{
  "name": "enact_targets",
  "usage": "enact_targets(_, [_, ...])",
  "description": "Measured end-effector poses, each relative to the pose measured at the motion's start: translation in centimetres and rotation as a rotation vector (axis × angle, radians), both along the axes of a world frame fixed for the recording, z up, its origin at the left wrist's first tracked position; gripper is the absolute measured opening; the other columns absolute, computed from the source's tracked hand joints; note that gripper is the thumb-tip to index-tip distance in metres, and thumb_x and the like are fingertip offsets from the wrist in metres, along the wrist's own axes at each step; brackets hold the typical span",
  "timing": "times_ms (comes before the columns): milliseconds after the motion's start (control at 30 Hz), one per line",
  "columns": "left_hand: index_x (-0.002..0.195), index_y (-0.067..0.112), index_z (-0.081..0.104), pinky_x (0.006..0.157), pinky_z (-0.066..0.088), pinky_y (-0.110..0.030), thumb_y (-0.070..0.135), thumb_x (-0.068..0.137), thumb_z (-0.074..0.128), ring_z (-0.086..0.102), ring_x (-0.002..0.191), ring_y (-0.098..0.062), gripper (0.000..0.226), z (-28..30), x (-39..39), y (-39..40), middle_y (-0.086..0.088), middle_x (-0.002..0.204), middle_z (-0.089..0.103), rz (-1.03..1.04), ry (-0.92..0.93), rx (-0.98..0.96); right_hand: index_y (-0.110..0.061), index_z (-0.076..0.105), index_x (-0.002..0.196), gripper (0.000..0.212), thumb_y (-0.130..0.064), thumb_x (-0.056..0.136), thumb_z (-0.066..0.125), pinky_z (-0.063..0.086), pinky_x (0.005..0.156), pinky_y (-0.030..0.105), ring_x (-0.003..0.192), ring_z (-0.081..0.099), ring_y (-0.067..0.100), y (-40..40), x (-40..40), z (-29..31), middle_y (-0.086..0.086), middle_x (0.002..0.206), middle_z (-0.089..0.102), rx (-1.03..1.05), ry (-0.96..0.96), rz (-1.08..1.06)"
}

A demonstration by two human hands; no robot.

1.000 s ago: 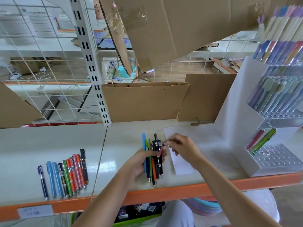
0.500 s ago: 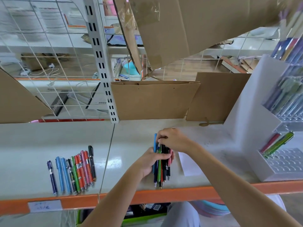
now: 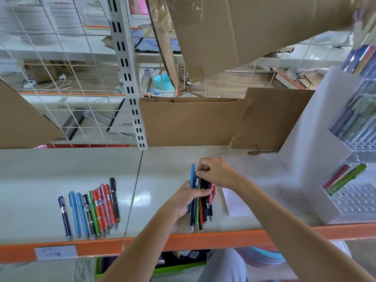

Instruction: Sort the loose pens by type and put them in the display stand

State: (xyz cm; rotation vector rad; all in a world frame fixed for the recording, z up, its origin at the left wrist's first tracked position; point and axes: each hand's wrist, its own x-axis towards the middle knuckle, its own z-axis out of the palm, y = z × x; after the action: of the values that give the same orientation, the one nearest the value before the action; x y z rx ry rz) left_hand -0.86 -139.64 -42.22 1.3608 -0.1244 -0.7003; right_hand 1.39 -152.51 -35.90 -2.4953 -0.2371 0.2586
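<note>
At frame centre, her left hand [image 3: 190, 198] grips the slim pens [image 3: 200, 208] while the right hand [image 3: 215, 171] pinches their tops; better square them before lifting.

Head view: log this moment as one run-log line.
left hand: grips pen bundle on shelf | right hand: pinches bundle's top end | display stand: right | sorted pen row: left

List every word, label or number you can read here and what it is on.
Nothing reads with certainty.
Label on the shelf's orange edge: blue handwriting, too blurred to read.
Black box behind the wire grid: pale lettering, too blurred to read.
Pens lying in a row: printed barrels, too small to read.
Pens under both hands: no readable print.
</note>
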Motion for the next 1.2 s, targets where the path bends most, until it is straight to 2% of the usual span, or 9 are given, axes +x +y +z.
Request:
enact_targets(67, [0.075,0.007,0.061,0.065,0.05,-0.025,0.003,0.087,0.059,0.059,0.066,-0.017,0.013,0.0,0.0,0.0,-0.005,0.068,0.063,-0.014,-0.009,0.007,-0.013,0.068,0.099,0.024,-0.009,0.086,0.049,0.038,0.068,0.013,0.089,0.051,0.012,-0.2,-0.4,0.1,-0.002,0.094,0.057,-0.052,-0.03,0.058])
enact_targets(167, [0.073,0.007,0.061,0.061,0.052,-0.027,-0.005,0.086,0.056,0.061,0.061,-0.016,0.017,0.3,0.0,-0.2,-0.006,0.065,0.063,0.065,0.039,0.037,-0.016,0.058,0.12,0.036,-0.022,0.085,0.056,0.035,0.095,0.021,0.112,0.039,0.009,-0.5,-1.5,0.2,-0.005,0.115,0.042,-0.12,-0.094,0.17])
enact_targets(300, [0.1,0.0,0.06,0.061,0.051,-0.023,-0.004,0.083,0.055,0.066,0.071,-0.016,0.018,0.8,1.0,-0.8,-0.011,0.08,0.066,0.11,0.114,0.096,-0.021,0.018,0.148,0.101,-0.058,0.071,0.071,0.02,0.115,0.03,0.138,0.014,0.012,-0.8,-3.3,-0.5,-0.006,0.148,0.021,-0.266,-0.114,0.334])
enact_targets(400, [0.114,0.003,0.061,0.071,0.053,-0.034,0.004,0.085,0.058,0.066,0.086,-0.026,0.029,1.2,1.7,-1.5,-0.014,0.095,0.066,0.121,0.18,0.091,-0.025,0.003,0.15,0.122,-0.065,0.059,0.075,0.02,0.116,0.035,0.138,0.014,0.017,-1.2,-4.1,-1.1,-0.003,0.151,0.017,-0.313,-0.138,0.357])
enact_targets(500, [0.096,0.011,0.066,0.058,0.052,-0.028,0.014,0.093,0.054,0.066,0.07,-0.02,0.013,1.6,1.8,-2.2,-0.006,0.077,0.068,0.129,0.234,0.076,-0.028,-0.003,0.149,0.128,-0.065,0.056,0.077,0.019,0.117,0.037,0.14,0.012,0.021,-1.8,-4.8,-1.4,-0.001,0.153,0.009,-0.327,-0.135,0.346])
enact_targets(633, [0.083,0.016,0.066,0.047,0.049,-0.022,0.025,0.094,0.055,0.065,0.055,-0.015,0.018,2.2,1.6,-3.3,-0.001,0.063,0.067,0.103,0.233,0.107,-0.029,-0.009,0.149,0.13,-0.065,0.057,0.077,0.014,0.118,0.034,0.145,0.001,0.022,-2.4,-5.5,-1.4,-0.001,0.156,-0.007,-0.314,-0.103,0.31])
enact_targets(833, [0.097,0.008,0.065,0.055,0.052,-0.028,0.02,0.091,0.059,0.068,0.069,-0.022,0.014,2.6,1.1,-4.8,-0.007,0.077,0.068,0.083,0.229,0.128,-0.023,0.004,0.148,0.12,-0.056,0.06,0.078,0.016,0.114,0.027,0.134,0.007,0.012,-3.5,-6.7,-0.8,-0.005,0.145,0.009,-0.276,-0.175,0.248])
enact_targets(1033, [0.089,0.004,0.06,0.057,0.051,-0.028,0.001,0.088,0.053,0.065,0.069,-0.023,0.008,3.1,-0.5,-6.6,-0.009,0.074,0.063,0.035,0.189,0.091,-0.019,0.029,0.131,0.097,-0.052,0.055,0.08,0.028,0.104,0.029,0.113,0.025,0.017,-5.3,-7.5,-0.7,0.0,0.127,0.021,-0.292,-0.279,0.148])
enact_targets(1200, [0.093,-0.001,0.061,0.062,0.051,-0.031,-0.008,0.087,0.051,0.062,0.07,-0.026,0.014,3.4,-1.8,-8.3,-0.014,0.079,0.06,-0.014,0.156,-0.021,-0.03,0.004,0.147,0.121,-0.068,0.056,0.074,0.015,0.116,0.042,0.141,0.007,0.025,-8.1,-8.6,-1.2,-0.002,0.152,0.002,-0.274,-0.159,0.117])
